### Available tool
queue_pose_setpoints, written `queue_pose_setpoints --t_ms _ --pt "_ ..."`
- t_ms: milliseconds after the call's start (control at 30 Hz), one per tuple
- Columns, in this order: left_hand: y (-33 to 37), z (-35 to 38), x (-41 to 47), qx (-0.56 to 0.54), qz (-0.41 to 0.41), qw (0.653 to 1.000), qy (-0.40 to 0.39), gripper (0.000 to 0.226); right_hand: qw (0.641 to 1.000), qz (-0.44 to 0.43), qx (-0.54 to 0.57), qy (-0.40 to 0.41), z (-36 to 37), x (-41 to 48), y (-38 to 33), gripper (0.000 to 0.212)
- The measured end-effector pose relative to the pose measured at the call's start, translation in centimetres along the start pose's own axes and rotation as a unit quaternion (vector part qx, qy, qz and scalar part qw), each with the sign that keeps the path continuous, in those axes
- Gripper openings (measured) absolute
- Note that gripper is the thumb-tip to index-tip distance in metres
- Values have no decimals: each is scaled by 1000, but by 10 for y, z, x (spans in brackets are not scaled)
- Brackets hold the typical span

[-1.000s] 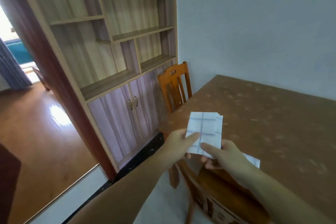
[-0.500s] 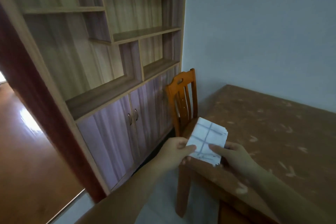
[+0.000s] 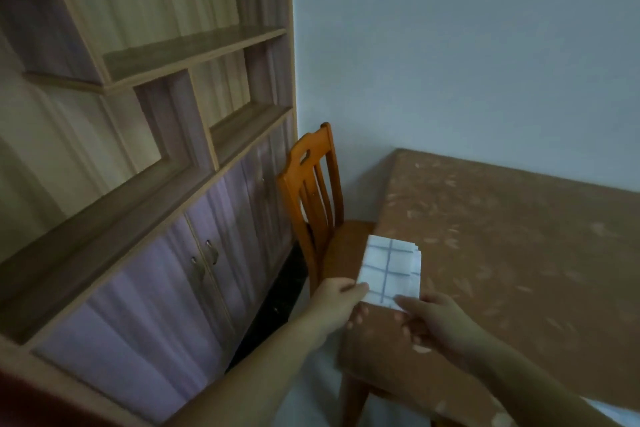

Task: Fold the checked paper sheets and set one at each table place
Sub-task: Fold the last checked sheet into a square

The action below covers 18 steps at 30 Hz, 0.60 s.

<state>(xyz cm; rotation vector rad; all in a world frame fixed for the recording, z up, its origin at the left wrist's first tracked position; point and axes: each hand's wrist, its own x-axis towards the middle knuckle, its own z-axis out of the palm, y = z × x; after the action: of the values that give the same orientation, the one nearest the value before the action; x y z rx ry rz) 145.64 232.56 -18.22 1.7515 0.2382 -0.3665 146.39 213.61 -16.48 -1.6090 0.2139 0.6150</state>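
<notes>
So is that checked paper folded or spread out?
Folded: the checked paper is a small layered rectangle with staggered edges, pinched between left hand and right hand.

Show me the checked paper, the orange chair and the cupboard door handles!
checked paper [image 3: 389,270], head view, middle of the top folded sheet.
orange chair [image 3: 317,146], head view, top rail of its back.
cupboard door handles [image 3: 212,251], head view, on the right handle.
</notes>
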Motion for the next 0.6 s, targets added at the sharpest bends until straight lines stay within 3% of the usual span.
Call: queue_pose_setpoints --t_ms 167,300,433,500,600 --pt "3 11 75 152 -14 985 -77 33 997 47 33 51 -30 69 12 17" --pt "3 21 142 180 -33 979 -94 34 996 63 3 66 -52 118 18 29" --pt "-5 37 197 198 -86 966 -145 29 991 79 -17 103 -75 157 21 25" --pt "-9 46 218 200 -107 959 -168 25 987 87 -57 123 -87 176 21 26" --pt "-13 55 248 234 -75 955 -166 25 971 91 -160 154 -102 207 22 30"
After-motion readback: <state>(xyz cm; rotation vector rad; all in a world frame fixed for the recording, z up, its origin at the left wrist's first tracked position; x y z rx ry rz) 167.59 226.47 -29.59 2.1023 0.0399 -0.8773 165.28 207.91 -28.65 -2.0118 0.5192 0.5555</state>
